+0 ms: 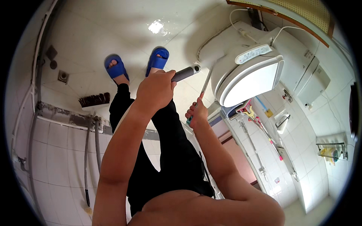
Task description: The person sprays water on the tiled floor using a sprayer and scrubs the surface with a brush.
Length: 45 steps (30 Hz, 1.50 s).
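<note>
A: The left hand (155, 90) is closing in a full fist around a grey cylindrical handle (185, 73), which is sticking out of the fist toward the toilet (249, 75). The handle's free end is showing a pale cap.

B: And the right hand (197, 113)?

A: It is sitting lower and a little to the right of the left one, fingers wrapping the bottom of a thin rod (205, 84). A bit of teal grip is showing under the fingers. The hand is clenching on it, not loose.

B: Long axis of the rod?

A: It is running up and slightly rightward from the right hand, its far end reaching the front curve of the toilet bowl, just beside the closed white lid (250, 84). Whether the tip is touching the porcelain cannot be told.

B: So which hand is nearer the bowl?

A: The right one; the rod is bridging the gap. The grey handle is pointing the same way, its cap lying near the rod's upper part but apart from it.

B: Surroundings?

A: Blue sandals (137, 64) are standing on the white tile floor (94, 34); a brush head (94, 100) is lying by the wall.
</note>
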{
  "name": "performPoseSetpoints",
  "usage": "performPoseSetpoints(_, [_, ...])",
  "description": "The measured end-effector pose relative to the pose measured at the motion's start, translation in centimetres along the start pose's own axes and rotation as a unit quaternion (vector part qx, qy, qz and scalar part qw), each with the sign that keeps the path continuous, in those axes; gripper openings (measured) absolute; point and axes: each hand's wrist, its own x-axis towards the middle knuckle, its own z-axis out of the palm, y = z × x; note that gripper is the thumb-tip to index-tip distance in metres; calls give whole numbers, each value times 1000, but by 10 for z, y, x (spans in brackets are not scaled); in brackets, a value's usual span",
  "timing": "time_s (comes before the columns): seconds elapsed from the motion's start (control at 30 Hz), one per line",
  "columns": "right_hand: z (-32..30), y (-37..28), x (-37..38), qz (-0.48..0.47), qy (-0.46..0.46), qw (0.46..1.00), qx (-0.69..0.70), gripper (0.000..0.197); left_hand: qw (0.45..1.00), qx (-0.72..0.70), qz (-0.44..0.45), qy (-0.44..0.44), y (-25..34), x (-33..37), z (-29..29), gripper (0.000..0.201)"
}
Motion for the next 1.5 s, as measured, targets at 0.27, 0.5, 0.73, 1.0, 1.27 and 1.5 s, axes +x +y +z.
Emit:
performPoseSetpoints(0.27, [5,-15,6,-59,-26,998,8,37,999,-7,38,18,2,-11,5,29])
performPoseSetpoints(0.5, [6,8,-3,-29,-43,999,-1,39,998,55,19,16,-4,-15,6,21])
performPoseSetpoints(0.73, [-6,22,-21,71,-42,997,5,41,995,54,49,66,-12,-14,10,21])
performPoseSetpoints(1.0, [-3,31,12,-37,-18,999,-26,40,999,30,25,5,-3,-14,4,29])
performPoseSetpoints(1.27, [4,11,-25,-18,-28,999,-25,34,999,42,13,-14,-1,-9,10,27])
performPoseSetpoints(1.5, [3,-4,-28,-62,-4,997,-55,41,1000,3,1,-14,2,-8,4,28])
